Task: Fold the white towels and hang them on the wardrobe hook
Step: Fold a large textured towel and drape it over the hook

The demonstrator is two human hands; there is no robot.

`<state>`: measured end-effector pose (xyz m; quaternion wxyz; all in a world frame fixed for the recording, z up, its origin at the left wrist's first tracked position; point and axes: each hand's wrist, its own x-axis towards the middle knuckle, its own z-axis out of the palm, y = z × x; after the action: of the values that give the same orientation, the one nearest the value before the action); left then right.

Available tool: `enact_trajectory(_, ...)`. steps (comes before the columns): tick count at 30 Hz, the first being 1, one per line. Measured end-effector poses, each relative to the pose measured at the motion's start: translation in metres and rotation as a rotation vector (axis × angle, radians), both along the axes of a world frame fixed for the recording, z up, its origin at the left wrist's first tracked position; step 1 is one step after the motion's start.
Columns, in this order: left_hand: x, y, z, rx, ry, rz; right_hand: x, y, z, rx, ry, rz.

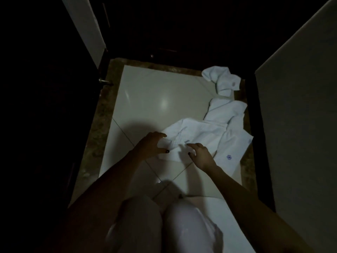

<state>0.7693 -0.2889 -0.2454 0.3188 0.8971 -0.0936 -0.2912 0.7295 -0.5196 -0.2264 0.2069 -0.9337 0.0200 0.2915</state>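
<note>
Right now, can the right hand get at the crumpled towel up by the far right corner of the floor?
Probably not without leaning in. The right hand hovers open over the near towel; the crumpled towel lies well beyond it on the tile floor. Nothing blocks the way, only distance.

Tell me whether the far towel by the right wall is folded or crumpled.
Crumpled. The far towel lies bunched in uneven lumps on the floor tiles, with no flat, squared edges.
</note>
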Motion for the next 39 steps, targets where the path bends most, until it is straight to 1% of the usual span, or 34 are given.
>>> enact_trajectory(4,0.012,0.001,-0.113,0.049,-0.036,-0.099,0.029,0.001,-0.102,0.011,-0.074,0.028)
enact_trajectory(7,0.020,0.000,-0.180,0.079,-0.045,-0.190,0.039,0.003,-0.167,-0.010,-0.118,0.096)
enact_trajectory(10,0.031,0.000,-0.223,0.210,-0.140,-0.461,0.039,0.005,-0.209,-0.145,-0.191,0.157)
enact_trajectory(11,0.034,0.000,-0.230,0.220,-0.153,-0.485,0.039,0.007,-0.216,-0.148,-0.246,0.141)
enact_trajectory(12,0.036,0.002,-0.234,0.185,-0.159,-0.444,0.040,0.009,-0.218,-0.129,-0.314,0.116)
enact_trajectory(14,0.035,0.005,-0.230,0.058,-0.104,-0.255,0.043,0.010,-0.211,-0.077,-0.439,0.074)
enact_trajectory(16,0.030,0.007,-0.206,-0.129,0.029,-0.035,0.044,0.006,-0.188,-0.072,-0.435,0.028)
enact_trajectory(18,0.030,0.005,-0.166,-0.299,0.110,0.128,0.043,-0.002,-0.154,-0.078,-0.414,-0.018)
enact_trajectory(20,0.038,-0.002,-0.110,-0.377,0.052,0.186,0.042,-0.012,-0.103,-0.061,-0.436,-0.050)
enact_trajectory(22,0.049,-0.011,-0.042,-0.424,-0.028,0.155,0.042,-0.020,-0.041,-0.016,-0.458,-0.103)
enact_trajectory(24,0.060,-0.019,0.029,-0.459,-0.087,0.080,0.043,-0.026,0.028,0.049,-0.485,-0.154)
enact_trajectory(26,0.067,-0.024,0.102,-0.462,-0.095,0.082,0.044,-0.032,0.101,0.133,-0.505,-0.191)
enact_trajectory(28,0.071,-0.026,0.178,-0.459,-0.100,0.095,0.045,-0.034,0.177,0.174,-0.505,-0.217)
enact_trajectory(34,0.059,-0.006,0.414,-0.493,-0.121,0.087,0.038,-0.023,0.390,0.261,-0.579,-0.173)
enact_trajectory(39,0.018,0.019,0.598,-0.474,-0.263,0.107,0.016,0.001,0.563,0.380,-0.656,-0.154)
